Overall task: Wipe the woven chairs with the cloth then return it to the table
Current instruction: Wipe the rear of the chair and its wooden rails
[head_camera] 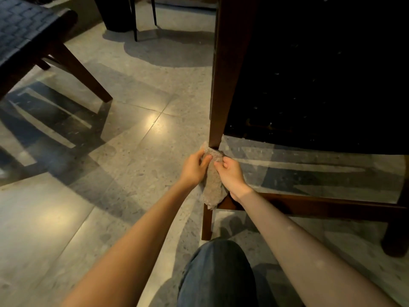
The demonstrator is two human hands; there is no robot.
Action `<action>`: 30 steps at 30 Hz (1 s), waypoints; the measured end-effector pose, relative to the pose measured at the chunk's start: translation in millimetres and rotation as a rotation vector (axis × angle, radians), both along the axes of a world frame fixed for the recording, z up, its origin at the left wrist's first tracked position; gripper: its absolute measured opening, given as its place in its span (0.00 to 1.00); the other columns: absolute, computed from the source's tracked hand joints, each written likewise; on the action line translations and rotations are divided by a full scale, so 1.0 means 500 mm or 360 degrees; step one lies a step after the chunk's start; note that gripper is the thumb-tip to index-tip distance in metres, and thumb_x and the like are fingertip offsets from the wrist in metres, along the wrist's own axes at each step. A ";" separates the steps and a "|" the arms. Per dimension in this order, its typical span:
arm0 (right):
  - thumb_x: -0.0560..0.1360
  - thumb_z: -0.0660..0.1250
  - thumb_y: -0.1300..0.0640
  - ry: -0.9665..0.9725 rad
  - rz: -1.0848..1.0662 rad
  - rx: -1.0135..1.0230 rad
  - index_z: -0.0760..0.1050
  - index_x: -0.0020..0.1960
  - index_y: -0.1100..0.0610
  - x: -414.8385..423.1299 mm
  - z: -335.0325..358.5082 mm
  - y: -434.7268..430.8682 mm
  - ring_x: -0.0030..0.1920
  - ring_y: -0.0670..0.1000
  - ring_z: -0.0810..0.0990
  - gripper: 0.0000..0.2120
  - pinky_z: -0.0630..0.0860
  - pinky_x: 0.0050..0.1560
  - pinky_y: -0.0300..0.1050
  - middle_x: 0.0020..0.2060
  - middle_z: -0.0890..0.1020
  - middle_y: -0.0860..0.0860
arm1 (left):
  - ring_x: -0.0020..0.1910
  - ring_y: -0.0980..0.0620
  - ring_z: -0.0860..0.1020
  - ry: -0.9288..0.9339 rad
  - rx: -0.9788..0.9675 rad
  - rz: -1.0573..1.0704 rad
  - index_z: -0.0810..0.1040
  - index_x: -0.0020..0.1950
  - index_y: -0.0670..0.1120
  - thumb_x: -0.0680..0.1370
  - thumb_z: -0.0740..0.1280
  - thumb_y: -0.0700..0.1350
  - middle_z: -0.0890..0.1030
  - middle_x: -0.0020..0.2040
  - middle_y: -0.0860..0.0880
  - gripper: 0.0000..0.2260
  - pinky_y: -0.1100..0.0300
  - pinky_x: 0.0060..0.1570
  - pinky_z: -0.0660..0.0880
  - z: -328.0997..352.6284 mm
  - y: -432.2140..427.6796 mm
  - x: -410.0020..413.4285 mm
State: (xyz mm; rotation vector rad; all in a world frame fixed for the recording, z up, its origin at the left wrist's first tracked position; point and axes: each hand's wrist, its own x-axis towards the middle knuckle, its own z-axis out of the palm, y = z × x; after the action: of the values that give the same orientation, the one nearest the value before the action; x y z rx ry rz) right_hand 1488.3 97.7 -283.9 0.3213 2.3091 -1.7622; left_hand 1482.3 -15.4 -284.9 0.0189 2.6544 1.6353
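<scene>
Cloth (212,187): only a strip shows. Left hand (193,168) and right hand (231,177) both grip it and cover its sides. Cloth plus hands hide a stretch of the leg (218,85).
Near chair (309,74): panel too dark to read any weave, cut by top and right edges.
Rail (321,206): left end behind the right wrist.
Far-right leg (396,238): clipped by the edge.
Left chair (26,34): cut off top and left.
Dark base (115,14) at the top: cut off, can't identify.
Knee (219,275): runs out the bottom.
</scene>
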 end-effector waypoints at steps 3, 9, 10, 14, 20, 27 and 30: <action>0.82 0.58 0.53 -0.0174 0.0189 0.0048 0.76 0.56 0.64 0.015 -0.029 0.012 0.56 0.60 0.78 0.16 0.72 0.59 0.57 0.53 0.80 0.62 | 0.34 0.61 0.70 -0.0056 0.0056 -0.0049 0.73 0.44 0.45 0.82 0.59 0.42 0.73 0.35 0.54 0.08 0.65 0.36 0.66 -0.023 -0.002 0.010; 0.82 0.57 0.53 -0.0378 0.0419 0.0395 0.75 0.55 0.61 0.031 -0.041 0.015 0.55 0.56 0.77 0.14 0.73 0.59 0.52 0.51 0.79 0.58 | 0.40 0.52 0.74 -0.0461 0.0078 -0.0096 0.75 0.43 0.45 0.82 0.57 0.44 0.75 0.39 0.48 0.11 0.61 0.42 0.73 -0.078 -0.013 0.061; 0.82 0.58 0.55 -0.0352 0.0341 0.0290 0.75 0.55 0.61 0.033 -0.037 0.017 0.55 0.56 0.78 0.12 0.74 0.59 0.52 0.52 0.79 0.58 | 0.41 0.50 0.75 -0.0490 0.0072 -0.0085 0.75 0.45 0.44 0.82 0.57 0.44 0.76 0.40 0.47 0.10 0.58 0.44 0.73 -0.079 -0.010 0.066; 0.81 0.58 0.59 -0.0087 0.0046 -0.0123 0.76 0.56 0.58 0.022 0.008 0.009 0.56 0.55 0.79 0.09 0.76 0.58 0.50 0.53 0.81 0.57 | 0.43 0.57 0.75 -0.0268 0.0382 0.0089 0.75 0.51 0.45 0.82 0.58 0.41 0.76 0.42 0.53 0.06 0.70 0.41 0.73 -0.027 0.012 0.056; 0.79 0.60 0.62 0.0280 -0.0243 -0.0342 0.77 0.55 0.51 -0.006 0.067 -0.008 0.52 0.47 0.78 0.10 0.72 0.49 0.37 0.49 0.79 0.49 | 0.62 0.52 0.74 0.0154 0.0443 0.0137 0.70 0.69 0.42 0.80 0.58 0.34 0.77 0.63 0.45 0.17 0.60 0.62 0.72 0.073 0.022 0.019; 0.81 0.58 0.58 0.0212 -0.0015 -0.0124 0.75 0.59 0.55 -0.021 0.033 0.002 0.53 0.50 0.76 0.11 0.71 0.52 0.42 0.52 0.79 0.52 | 0.42 0.56 0.74 0.0111 0.0247 0.0203 0.76 0.59 0.40 0.81 0.60 0.39 0.77 0.42 0.52 0.10 0.61 0.44 0.72 0.026 0.015 0.011; 0.82 0.56 0.57 0.0144 0.0141 0.0082 0.75 0.57 0.57 -0.018 -0.008 0.008 0.54 0.53 0.77 0.11 0.71 0.52 0.45 0.51 0.79 0.54 | 0.41 0.58 0.74 -0.0067 0.0163 0.0130 0.77 0.58 0.41 0.81 0.59 0.41 0.78 0.44 0.49 0.10 0.66 0.43 0.71 -0.018 0.013 0.012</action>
State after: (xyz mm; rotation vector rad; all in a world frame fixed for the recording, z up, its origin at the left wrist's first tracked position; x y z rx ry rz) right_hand 1479.3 101.9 -287.8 0.1480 2.3941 -1.7112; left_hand 1488.3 -9.0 -293.7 -0.1226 2.5707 1.7736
